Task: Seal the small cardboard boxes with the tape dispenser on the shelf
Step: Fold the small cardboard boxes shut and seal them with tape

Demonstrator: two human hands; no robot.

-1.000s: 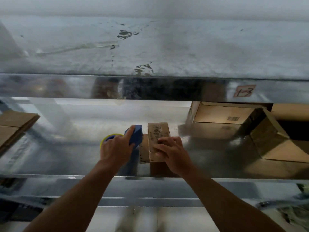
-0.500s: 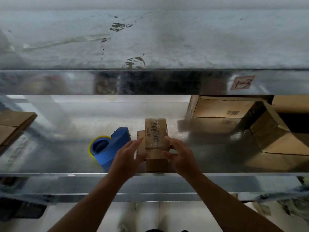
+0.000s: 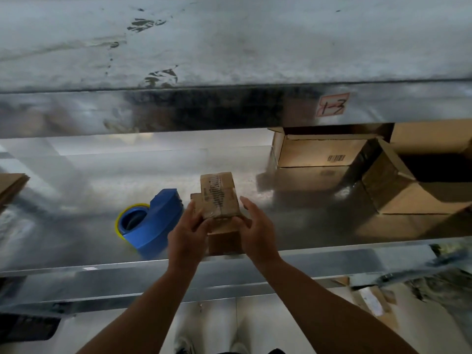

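on shelf [image 3: 76, 180], left hand [image 3: 187, 236] grips box [image 3: 219, 198].

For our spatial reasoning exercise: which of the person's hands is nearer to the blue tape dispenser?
Left. The left hand is just right of the blue tape dispenser, at the left side of the small cardboard box; the right hand is on the box's other side.
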